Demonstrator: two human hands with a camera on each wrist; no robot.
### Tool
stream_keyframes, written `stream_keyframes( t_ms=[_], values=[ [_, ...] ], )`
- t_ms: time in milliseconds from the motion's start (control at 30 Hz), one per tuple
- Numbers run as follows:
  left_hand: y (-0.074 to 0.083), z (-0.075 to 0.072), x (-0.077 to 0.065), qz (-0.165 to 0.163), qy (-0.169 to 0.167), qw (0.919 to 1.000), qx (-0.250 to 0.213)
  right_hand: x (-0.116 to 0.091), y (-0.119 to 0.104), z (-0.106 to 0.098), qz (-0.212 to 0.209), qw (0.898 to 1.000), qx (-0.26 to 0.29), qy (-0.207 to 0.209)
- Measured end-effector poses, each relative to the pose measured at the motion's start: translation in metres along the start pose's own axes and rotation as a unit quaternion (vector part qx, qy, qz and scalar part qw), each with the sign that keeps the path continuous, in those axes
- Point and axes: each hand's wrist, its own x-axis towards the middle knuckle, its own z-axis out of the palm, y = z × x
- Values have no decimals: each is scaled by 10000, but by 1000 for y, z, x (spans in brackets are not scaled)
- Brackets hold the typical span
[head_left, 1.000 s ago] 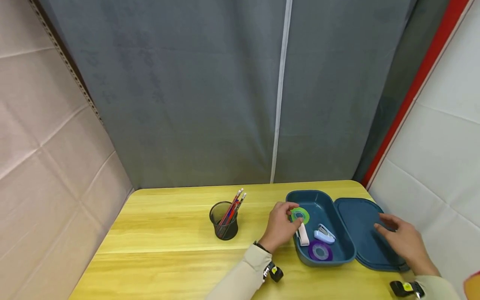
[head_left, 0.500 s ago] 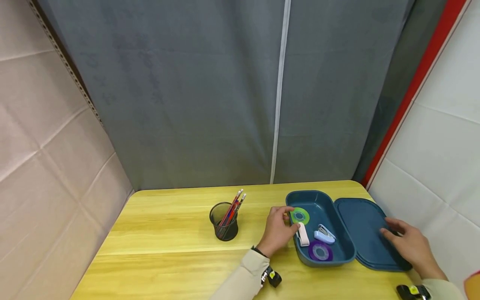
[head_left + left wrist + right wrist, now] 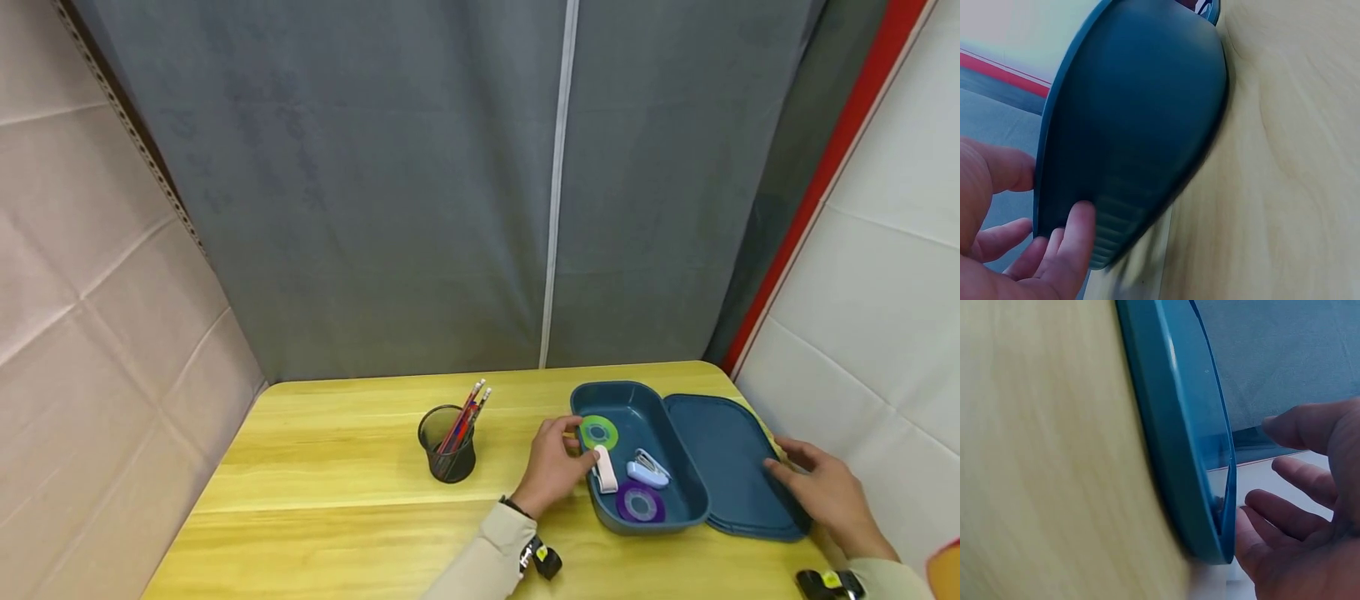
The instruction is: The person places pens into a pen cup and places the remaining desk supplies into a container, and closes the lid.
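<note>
A dark blue plastic box point(image 3: 678, 425) stands on the right of the table. In the head view my left hand point(image 3: 553, 467) holds its left rim; the left wrist view shows my fingertips on both sides of the box wall point(image 3: 1135, 112). Inside lie a green tape roll point(image 3: 609, 433), a pale pink stapler-like item point(image 3: 606, 472), a light blue mini stapler point(image 3: 649, 473) and a purple tape roll point(image 3: 641, 502). At the outer right edge of the blue lid point(image 3: 731, 467) is my right hand point(image 3: 828, 492), fingers loosely extended; the little finger seems to touch the lid's edge point(image 3: 1225, 540).
A black mesh cup point(image 3: 448, 454) with several pencils stands left of the box. Grey curtain point(image 3: 375, 208) closes off the back. A white wall panel point(image 3: 870, 350) rises close beside the lid.
My left hand has shifted slightly down and left, from the green tape to the box rim. My right hand has moved outward to the lid's right edge. The lid has slid slightly left.
</note>
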Motion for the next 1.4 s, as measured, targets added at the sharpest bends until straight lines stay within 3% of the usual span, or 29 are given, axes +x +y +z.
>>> stream_keyframes(
  t_ms=[200, 500, 867, 1133, 1400],
  values=[
    [-3, 0, 3, -58, -86, 9999, -83, 5, 2, 2, -114, 9998, 135, -50],
    [-8, 4, 2, -224, -106, 9991, -341, 14, 4, 1, 314, 9963, 679, -413],
    [-3, 9, 5, -169, -104, 9982, -568, 13, -2, -5, 259, 9838, 1771, 126],
    [-3, 12, 4, -169, -159, 9980, -596, 9, -5, -14, 49, 9808, 1935, 235],
    [-5, 9, 4, -158, -293, 9975, -628, 2, -24, -22, 143, 9874, 1560, 214]
  ],
)
